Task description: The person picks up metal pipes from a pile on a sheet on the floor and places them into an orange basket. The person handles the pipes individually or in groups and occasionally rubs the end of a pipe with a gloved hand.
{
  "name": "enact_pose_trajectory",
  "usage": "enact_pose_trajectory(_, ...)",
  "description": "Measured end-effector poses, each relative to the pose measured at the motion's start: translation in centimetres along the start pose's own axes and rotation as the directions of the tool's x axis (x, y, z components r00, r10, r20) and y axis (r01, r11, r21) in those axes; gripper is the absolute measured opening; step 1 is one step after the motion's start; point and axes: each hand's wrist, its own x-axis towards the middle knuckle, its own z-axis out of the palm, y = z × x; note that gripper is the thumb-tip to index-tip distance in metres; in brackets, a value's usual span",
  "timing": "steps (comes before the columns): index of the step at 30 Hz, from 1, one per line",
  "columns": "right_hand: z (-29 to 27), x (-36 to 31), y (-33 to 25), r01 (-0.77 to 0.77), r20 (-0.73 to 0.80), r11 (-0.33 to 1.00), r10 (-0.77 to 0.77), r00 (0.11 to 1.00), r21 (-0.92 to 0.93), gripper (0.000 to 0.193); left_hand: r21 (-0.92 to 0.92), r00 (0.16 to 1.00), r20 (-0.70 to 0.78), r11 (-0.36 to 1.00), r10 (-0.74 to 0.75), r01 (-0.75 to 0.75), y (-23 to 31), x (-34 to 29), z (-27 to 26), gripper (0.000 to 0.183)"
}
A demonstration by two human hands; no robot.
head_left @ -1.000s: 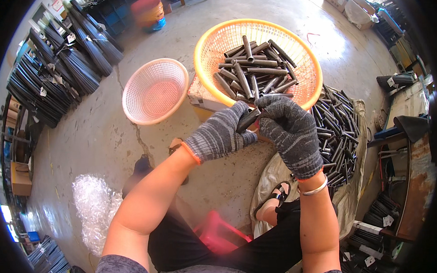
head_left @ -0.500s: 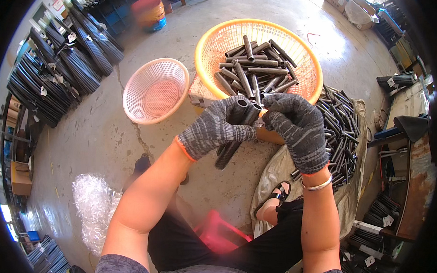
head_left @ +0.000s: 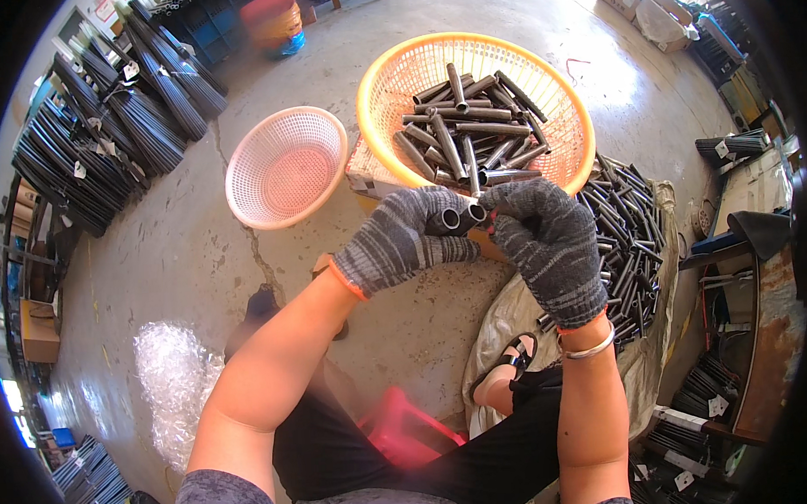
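Both my hands wear grey knitted gloves and meet just in front of the orange basket (head_left: 583,130). My left hand (head_left: 401,239) is wrapped round short dark metal tubes (head_left: 447,222); two round open ends face up toward me. Close by, my right hand (head_left: 550,251) is closed, its thumb and fingertips pinched beside the right tube's end. A small red bit shows at those fingertips, too small to name. Many similar dark tubes (head_left: 472,128) lie crisscross in the basket. Another heap of tubes (head_left: 632,244) rests on a pale sack (head_left: 504,324) to the right.
A pink basket (head_left: 287,167) stands on the floor at left of the orange one, which sits on a box (head_left: 365,175). Bundles of long dark rods (head_left: 119,120) lean at the far left. Clear plastic wrap (head_left: 173,384) lies near my left arm, a red stool (head_left: 408,434) below me.
The held tubes have tipped, so their lower ends no longer show below my left hand. My right fingertips have shifted slightly down beside the tube's mouth, and less orange shows there.
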Motion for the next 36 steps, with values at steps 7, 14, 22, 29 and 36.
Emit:
enact_pose_trajectory(7,-0.2,0.1,-0.1,0.025,0.019,0.996,-0.023,1.0,-0.082,0.013,0.257,0.979,-0.05,0.95,0.196,-0.177,-0.2,0.0,0.3,0.035)
enact_pose_trajectory(14,0.0,0.1,-0.4,0.027,-0.005,0.99,-0.028,1.0,-0.136,0.011,0.373,0.972,-0.099,0.913,0.215,-0.164,-0.4,0.1,0.6,0.035)
enact_pose_trajectory(22,1.5,-0.3,0.3,0.038,-0.116,0.989,-0.056,0.992,-0.146,0.014,0.559,0.926,-0.133,0.798,0.354,-0.225,0.1,0.2,1.1,0.032)
enact_pose_trajectory(29,2.1,-0.3,1.0,-0.006,-0.13,0.985,-0.017,0.991,-0.171,0.012,0.691,0.894,-0.105,0.679,0.435,-0.249,-0.4,0.0,1.5,0.033)
enact_pose_trajectory(36,1.8,0.0,1.4,0.064,-0.091,0.989,-0.076,0.993,-0.131,0.012,0.442,0.945,-0.113,0.868,0.306,-0.228,-0.9,0.1,1.2,0.029)
